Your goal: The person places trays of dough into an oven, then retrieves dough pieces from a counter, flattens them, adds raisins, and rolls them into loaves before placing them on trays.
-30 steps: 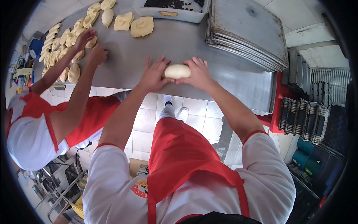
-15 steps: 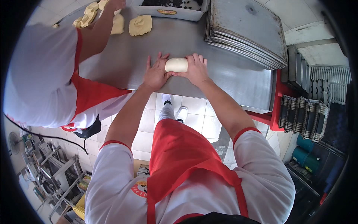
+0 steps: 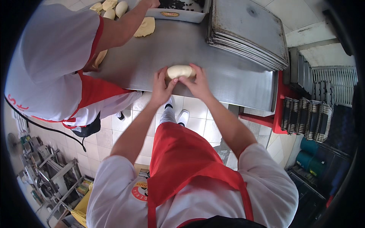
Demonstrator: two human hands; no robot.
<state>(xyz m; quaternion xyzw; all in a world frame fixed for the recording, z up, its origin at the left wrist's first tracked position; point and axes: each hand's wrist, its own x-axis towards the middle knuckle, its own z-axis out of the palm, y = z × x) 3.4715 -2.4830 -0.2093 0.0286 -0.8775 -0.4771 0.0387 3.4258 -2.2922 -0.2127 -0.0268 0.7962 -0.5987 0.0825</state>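
Observation:
A pale, smooth oblong roll of dough (image 3: 180, 71) lies on the steel worktable (image 3: 228, 81) near its front edge, held between my two hands. My left hand (image 3: 163, 86) has its fingers wrapped round the left end. My right hand (image 3: 196, 85) grips the right end, and both thumbs meet at the near side of the roll.
A co-worker (image 3: 53, 68) leans over the table's left side, by flat dough pieces (image 3: 144, 27). A pale bin (image 3: 185, 17) with dark bits sits at the back, beside stacked metal trays (image 3: 247, 32). Racked tins (image 3: 304, 116) stand at the right, near a red frame (image 3: 280, 81).
My hands and the roll have moved slightly toward the table's near edge since half a second ago. The co-worker has leaned farther across the table toward the bin over the last second.

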